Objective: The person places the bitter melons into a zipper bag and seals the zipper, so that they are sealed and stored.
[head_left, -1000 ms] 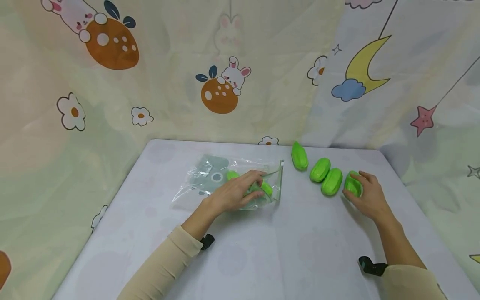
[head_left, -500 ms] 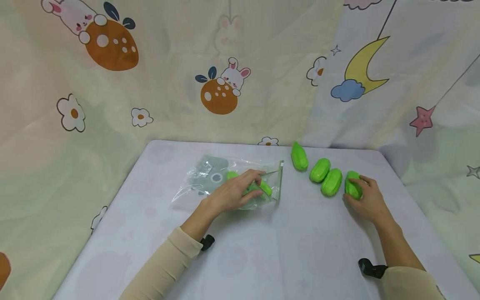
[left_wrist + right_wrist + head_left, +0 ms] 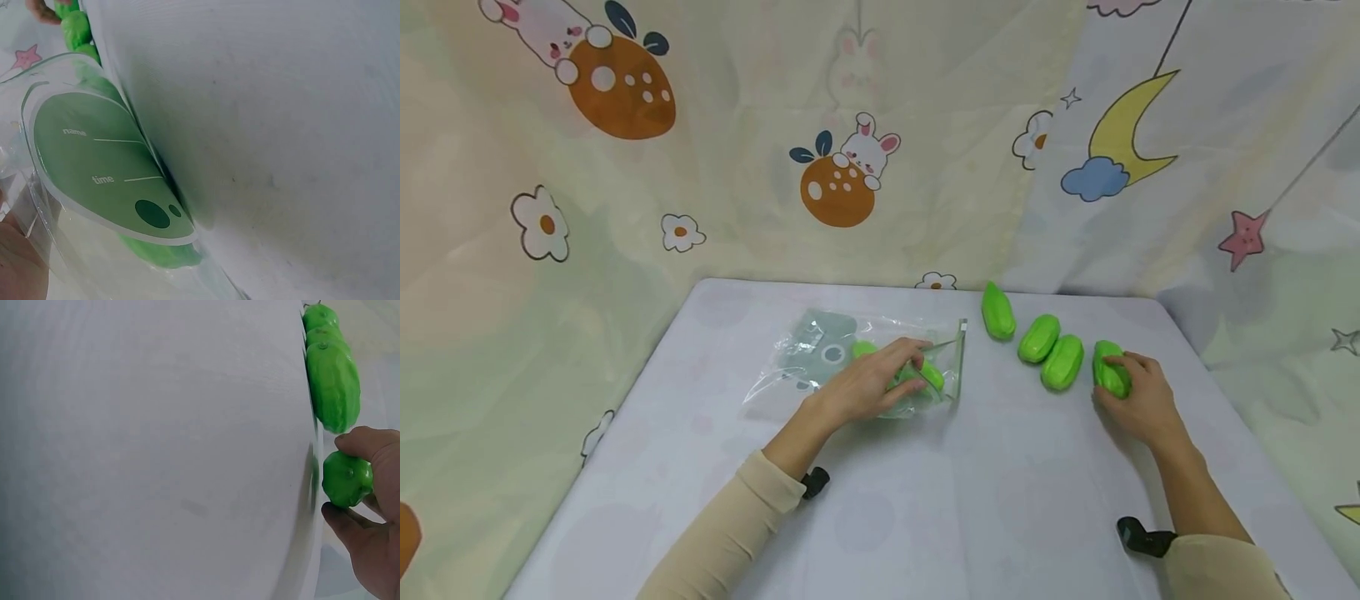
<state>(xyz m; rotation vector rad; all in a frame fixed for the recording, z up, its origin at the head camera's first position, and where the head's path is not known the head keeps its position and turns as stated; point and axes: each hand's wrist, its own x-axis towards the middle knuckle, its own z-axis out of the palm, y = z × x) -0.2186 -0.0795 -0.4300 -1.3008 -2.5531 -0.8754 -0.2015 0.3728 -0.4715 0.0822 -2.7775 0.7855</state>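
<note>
Within the right hand [image 3: 1142, 404], thumb and fingers pinch a ribbed green gourd [image 3: 347, 478]; farther left, the left hand [image 3: 867, 387] holds a zip bag [image 3: 820, 350]. Probably best lifted clear of the loose gourds [image 3: 1062, 362].

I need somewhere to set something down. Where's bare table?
Biggest bare patch: the table, between the left hand and right hand, nearside of the bag and green vegetables. Another lies from the bag to the table's left edge. Crowded: back right, with three vegetables beside the held one.
</note>
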